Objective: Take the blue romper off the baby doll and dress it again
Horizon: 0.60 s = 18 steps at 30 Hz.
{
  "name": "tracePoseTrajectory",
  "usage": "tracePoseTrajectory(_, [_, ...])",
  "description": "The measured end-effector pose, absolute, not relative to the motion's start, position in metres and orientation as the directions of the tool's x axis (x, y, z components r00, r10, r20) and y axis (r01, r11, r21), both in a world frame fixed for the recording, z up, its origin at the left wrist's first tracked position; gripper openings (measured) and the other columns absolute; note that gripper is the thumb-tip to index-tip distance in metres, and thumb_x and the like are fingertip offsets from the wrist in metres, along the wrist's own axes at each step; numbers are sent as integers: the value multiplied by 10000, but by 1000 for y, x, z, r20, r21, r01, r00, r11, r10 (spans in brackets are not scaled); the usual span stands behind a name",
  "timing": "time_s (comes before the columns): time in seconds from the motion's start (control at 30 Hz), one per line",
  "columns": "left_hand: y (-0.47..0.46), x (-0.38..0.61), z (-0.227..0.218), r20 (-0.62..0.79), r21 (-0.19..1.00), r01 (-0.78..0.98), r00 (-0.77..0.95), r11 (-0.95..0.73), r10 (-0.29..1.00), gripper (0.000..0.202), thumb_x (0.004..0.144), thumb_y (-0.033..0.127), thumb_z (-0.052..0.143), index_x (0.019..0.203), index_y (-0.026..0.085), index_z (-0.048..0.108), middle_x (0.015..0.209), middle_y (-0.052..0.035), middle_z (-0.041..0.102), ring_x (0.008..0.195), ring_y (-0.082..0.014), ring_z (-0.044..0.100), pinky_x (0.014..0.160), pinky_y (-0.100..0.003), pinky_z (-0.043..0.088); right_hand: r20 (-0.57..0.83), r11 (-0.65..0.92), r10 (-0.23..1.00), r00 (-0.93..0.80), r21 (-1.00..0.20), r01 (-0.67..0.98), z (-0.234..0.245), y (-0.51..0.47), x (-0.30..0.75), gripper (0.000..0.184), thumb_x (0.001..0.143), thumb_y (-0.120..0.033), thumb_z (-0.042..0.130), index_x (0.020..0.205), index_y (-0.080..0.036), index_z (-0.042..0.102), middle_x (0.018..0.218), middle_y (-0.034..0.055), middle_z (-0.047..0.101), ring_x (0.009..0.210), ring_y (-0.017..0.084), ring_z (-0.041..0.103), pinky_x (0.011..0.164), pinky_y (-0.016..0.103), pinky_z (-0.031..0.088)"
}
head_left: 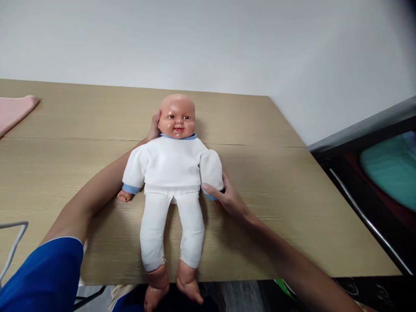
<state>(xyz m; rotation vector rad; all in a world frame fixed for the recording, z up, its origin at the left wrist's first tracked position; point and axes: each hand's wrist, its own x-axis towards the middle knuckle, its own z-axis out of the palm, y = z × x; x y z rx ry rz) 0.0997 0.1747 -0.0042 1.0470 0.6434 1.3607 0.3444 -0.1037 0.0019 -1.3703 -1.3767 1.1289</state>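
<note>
A baby doll (172, 164) in a white top with blue trim and white trousers lies face up over the table, its bare feet reaching past the near edge. My left hand (155, 128) is at the side of the doll's head, mostly hidden behind it; only part of the hand shows by the ear. With my right hand (228, 194) I grip the doll's sleeved arm near the blue cuff, thumb on top and the other fingers around the outer side.
The wooden table (266, 242) has a seam across it. Folded pink cloth (16, 110) lies at the far left. A white wire or bar (14, 247) stands at the near left. A dark framed object with a teal panel (393, 169) is at the right, beside the white wall (195, 43).
</note>
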Motion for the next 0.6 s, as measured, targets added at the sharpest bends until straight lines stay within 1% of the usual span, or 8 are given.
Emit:
tracePoseTrajectory(0.07, [182,96,-6,185,891,-445,180,-87,966,645,948,887,687,1062,266,815,1283,-87,894,1685,-460,575,1399,-573,537,8,-3,999,36,-950,312,-1,-105,344,797,992,-671,837,1650,-304,577,1692,156,691,1560,421,663,1339,656,525])
tracePoseTrajectory(0.2, [181,80,-7,118,910,-409,415,69,902,740,992,912,632,1244,238,806,1348,-105,872,1676,-498,573,1366,-673,546,86,24,992,93,-848,530,-7,-109,345,768,1011,-713,806,1616,-290,595,1595,188,737,1483,438,688,1299,698,524])
tracePoseTrajectory(0.27, [178,72,-7,88,920,-373,488,117,868,756,1016,909,623,1330,243,796,1384,-102,866,1673,-493,577,1372,-677,537,128,43,987,98,-796,603,-11,-112,347,769,1011,-744,795,1584,-266,612,1539,204,751,1440,448,693,1265,703,540])
tracePoseTrajectory(0.4, [173,64,-5,81,934,-340,505,111,859,738,1058,874,635,1435,255,775,1423,-85,865,1665,-476,591,1415,-641,505,162,81,985,59,-738,670,-14,-115,349,720,1042,-776,743,1522,-251,635,1442,203,768,1334,436,713,1165,666,595])
tracePoseTrajectory(0.5, [171,65,-3,72,937,-327,522,122,850,739,1062,861,649,1471,256,764,1460,-84,856,1661,-490,591,1421,-666,492,177,105,984,33,-715,691,-15,-116,350,678,1065,-768,717,1502,-257,637,1384,188,771,1273,420,719,1128,645,603])
tracePoseTrajectory(0.6, [167,66,1,48,937,-311,560,156,827,765,1067,860,632,1472,224,767,1482,-109,846,1649,-506,597,1413,-691,494,184,118,983,20,-705,700,-14,-117,351,646,1088,-733,705,1529,-268,620,1401,181,766,1294,418,709,1139,642,593])
